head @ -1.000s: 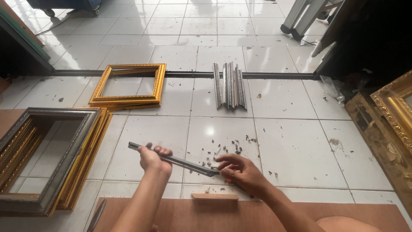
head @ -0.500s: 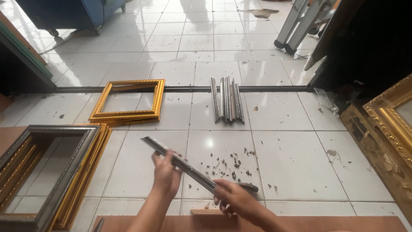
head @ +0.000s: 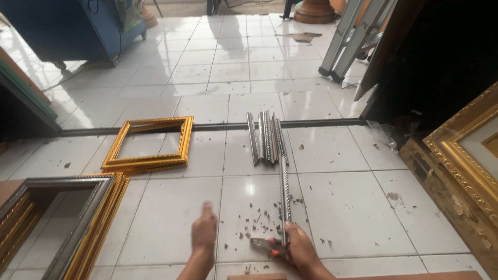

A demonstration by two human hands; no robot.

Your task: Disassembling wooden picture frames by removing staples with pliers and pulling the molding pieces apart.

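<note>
The right hand (head: 301, 249) pinches the near end of a silver moulding strip (head: 284, 192) lying on the tiled floor (head: 353, 207), while the left hand (head: 204, 233) hovers empty, fingers pressed together.

Right hand (head: 301, 249) gripping silver moulding strip (head: 285, 192)

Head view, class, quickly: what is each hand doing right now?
Left hand: open, blurred, holding nothing, above the floor tiles.
Right hand: closed on the near end of the long silver moulding strip; red-handled pliers beside it.
</note>
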